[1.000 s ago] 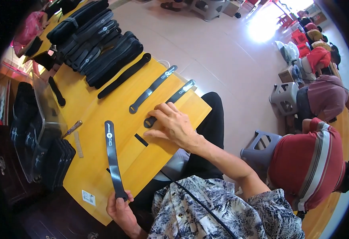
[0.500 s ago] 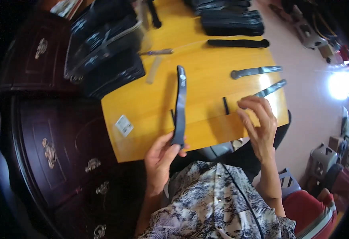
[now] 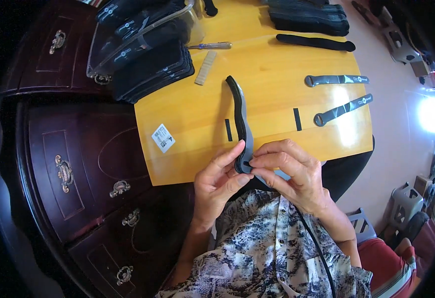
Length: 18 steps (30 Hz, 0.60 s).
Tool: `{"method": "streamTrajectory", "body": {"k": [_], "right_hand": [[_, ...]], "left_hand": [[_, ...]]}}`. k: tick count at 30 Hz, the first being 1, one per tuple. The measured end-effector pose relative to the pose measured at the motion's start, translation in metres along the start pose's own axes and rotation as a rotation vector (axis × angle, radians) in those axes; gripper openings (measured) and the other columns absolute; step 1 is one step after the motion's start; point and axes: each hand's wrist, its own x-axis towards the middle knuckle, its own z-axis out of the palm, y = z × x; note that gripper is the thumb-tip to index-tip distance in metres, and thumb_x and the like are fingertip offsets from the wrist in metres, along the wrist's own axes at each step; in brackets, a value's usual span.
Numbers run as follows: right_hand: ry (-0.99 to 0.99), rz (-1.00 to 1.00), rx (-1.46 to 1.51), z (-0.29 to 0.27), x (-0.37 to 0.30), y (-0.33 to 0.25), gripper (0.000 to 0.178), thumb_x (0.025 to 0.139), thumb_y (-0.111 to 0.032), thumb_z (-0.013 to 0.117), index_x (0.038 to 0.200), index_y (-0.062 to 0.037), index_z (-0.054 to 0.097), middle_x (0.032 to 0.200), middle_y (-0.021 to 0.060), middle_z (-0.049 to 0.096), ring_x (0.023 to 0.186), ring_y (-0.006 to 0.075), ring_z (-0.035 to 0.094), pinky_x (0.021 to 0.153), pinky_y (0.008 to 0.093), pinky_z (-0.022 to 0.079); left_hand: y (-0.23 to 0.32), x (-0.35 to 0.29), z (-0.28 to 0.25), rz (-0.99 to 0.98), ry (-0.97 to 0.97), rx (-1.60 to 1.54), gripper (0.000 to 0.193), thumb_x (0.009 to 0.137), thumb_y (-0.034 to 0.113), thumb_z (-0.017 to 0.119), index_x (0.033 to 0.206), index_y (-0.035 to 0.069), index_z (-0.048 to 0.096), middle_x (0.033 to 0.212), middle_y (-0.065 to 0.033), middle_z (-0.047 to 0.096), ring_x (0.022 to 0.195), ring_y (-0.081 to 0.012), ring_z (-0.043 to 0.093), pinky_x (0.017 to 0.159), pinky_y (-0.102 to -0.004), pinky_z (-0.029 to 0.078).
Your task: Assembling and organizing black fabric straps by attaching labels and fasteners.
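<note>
A thin stack of black straps (image 3: 242, 114) stands up from my left hand (image 3: 215, 186), whose thumb and fingers close round its near end. My right hand (image 3: 297, 174) pinches at that same end, with fingertips touching the grey face of the front strap. To the right, two flat straps (image 3: 337, 79) with ring-shaped ends lie on the table (image 3: 272, 74). Two short black strips (image 3: 297, 119) sit on the wood just beyond my hands.
At the left back a clear plastic bin (image 3: 195, 27) holds dark packs, with stacked black pieces (image 3: 150, 74) beside it. A screwdriver-like tool (image 3: 211, 45), a pale ribbed strip (image 3: 205, 68) and a white label (image 3: 163, 137) lie nearby. More straps (image 3: 307, 20) are piled at the back. Dark drawers (image 3: 58, 169) stand left.
My right hand has come left from beside the flat straps to the near end of the held stack. The stack has turned, showing its layered edge.
</note>
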Motion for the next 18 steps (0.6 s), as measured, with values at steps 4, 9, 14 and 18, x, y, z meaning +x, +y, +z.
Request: {"method": "streamTrajectory", "body": {"k": [4, 9, 14, 18], "right_hand": [[0.020, 0.010, -0.003, -0.008, -0.005, 0.001, 0.018, 0.080, -0.008, 0.072, 0.097, -0.0044, 0.068, 0.098, 0.0094, 0.064, 0.088, 0.0252, 0.066, 0.072, 0.0346, 0.054], [0.046, 0.029, -0.021, -0.015, -0.009, -0.002, 0.017, 0.079, -0.008, 0.073, 0.095, -0.0042, 0.068, 0.097, 0.0098, 0.065, 0.086, 0.0251, 0.066, 0.071, 0.0342, 0.054], [0.096, 0.052, -0.043, -0.020, -0.015, 0.000, 0.016, 0.078, -0.007, 0.073, 0.093, -0.0038, 0.068, 0.092, 0.0099, 0.066, 0.081, 0.0257, 0.066, 0.068, 0.0341, 0.053], [0.115, 0.041, -0.079, -0.022, -0.018, 0.001, 0.014, 0.079, -0.006, 0.072, 0.092, -0.0032, 0.068, 0.086, 0.0105, 0.066, 0.077, 0.0268, 0.066, 0.066, 0.0350, 0.053]], "left_hand": [[-0.001, 0.002, 0.005, -0.008, -0.024, 0.127, 0.052, 0.084, -0.012, 0.064, 0.134, -0.004, 0.051, 0.121, -0.0084, 0.054, 0.109, -0.0157, 0.057, 0.092, -0.0268, 0.049], [-0.007, 0.008, 0.011, 0.117, -0.047, 0.272, 0.052, 0.079, -0.013, 0.068, 0.129, -0.001, 0.057, 0.118, -0.0076, 0.054, 0.105, -0.0150, 0.058, 0.089, -0.0257, 0.051], [-0.005, 0.014, 0.023, 0.196, -0.034, 0.512, 0.050, 0.075, -0.013, 0.072, 0.122, 0.001, 0.064, 0.113, -0.0089, 0.056, 0.096, -0.0150, 0.061, 0.082, -0.0243, 0.055], [-0.007, 0.015, 0.027, 0.220, -0.036, 0.562, 0.048, 0.074, -0.013, 0.072, 0.119, 0.001, 0.065, 0.110, -0.0095, 0.058, 0.095, -0.0152, 0.061, 0.082, -0.0252, 0.056]]}}
